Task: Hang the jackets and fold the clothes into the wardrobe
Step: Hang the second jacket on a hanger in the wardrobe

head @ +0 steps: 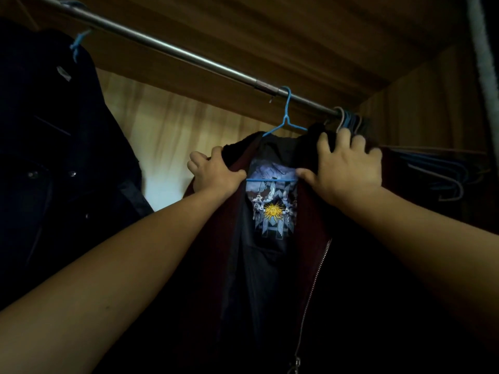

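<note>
Left grip (216,172) and right grip (348,164) both clenched on jacket (318,220) shoulders, either side of hanger (286,122). Hanger hook sits over rail (162,45). Jacket hangs below hanger, long axis vertical. Both grips equally near, so release looks next.

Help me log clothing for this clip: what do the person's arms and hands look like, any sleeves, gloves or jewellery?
The left hand and right hand are bare, with no gloves, rings, watch or bracelets showing. No sleeve shows on either arm as far as the picture's edge. The light is dim, so fine marks could be missed.
</note>
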Available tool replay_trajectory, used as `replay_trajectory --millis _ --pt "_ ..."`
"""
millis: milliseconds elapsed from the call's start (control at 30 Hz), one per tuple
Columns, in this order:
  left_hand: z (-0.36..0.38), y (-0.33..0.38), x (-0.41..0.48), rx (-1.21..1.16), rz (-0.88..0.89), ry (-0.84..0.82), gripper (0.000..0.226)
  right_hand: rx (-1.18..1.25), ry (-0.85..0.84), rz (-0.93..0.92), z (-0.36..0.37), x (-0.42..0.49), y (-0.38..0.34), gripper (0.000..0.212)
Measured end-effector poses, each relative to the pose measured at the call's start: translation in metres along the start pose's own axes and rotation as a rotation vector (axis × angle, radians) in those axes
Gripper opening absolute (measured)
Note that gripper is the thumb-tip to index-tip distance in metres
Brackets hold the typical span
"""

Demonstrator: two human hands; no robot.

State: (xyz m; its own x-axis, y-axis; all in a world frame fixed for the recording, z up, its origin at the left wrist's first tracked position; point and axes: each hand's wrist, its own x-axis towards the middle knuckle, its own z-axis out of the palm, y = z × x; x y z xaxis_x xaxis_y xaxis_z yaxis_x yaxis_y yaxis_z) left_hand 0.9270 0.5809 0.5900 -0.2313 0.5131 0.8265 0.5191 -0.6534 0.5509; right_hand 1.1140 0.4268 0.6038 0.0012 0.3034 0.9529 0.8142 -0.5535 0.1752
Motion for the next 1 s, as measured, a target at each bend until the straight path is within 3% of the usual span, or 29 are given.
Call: replay_trajectory --millis 67,167,333,500,700,867,1000 --pt "-0.003 -0.002 -0.003 0.036 -0.036 -0.027 0.084 0.135 -0.07 0.067 0.0 -0.013 -0.003 0.091" --pt "-0.008 -0.004 -0.008 0.093 -0.065 -0.073 0.095 0.339 -0.034 0.156 0.005 -0.024 -0.011 0.08" --pt "-0.02 -0.016 -0.007 0.138 -0.122 -0.17 0.071 0.748 0.166 0.376 0.018 -0.027 -0.007 0.056" --pt "-0.016 -0.014 -0.012 0.05 -0.065 -0.216 0.063 1.102 -0.03 0.502 0.017 -0.016 -0.004 0.036" --pt "-0.009 0.013 -0.019 0.085 0.035 -0.202 0.051 1.33 -0.124 0.417 0.012 -0.007 -0.022 0.028" --pt "-0.018 0.025 -0.002 0.201 0.227 -0.202 0.047 1.408 -0.121 0.324 0.015 0.0 -0.027 0.033" --pt "-0.031 0.041 0.025 0.205 0.278 -0.209 0.047 1.401 -0.132 0.261 0.018 0.003 -0.031 0.035"
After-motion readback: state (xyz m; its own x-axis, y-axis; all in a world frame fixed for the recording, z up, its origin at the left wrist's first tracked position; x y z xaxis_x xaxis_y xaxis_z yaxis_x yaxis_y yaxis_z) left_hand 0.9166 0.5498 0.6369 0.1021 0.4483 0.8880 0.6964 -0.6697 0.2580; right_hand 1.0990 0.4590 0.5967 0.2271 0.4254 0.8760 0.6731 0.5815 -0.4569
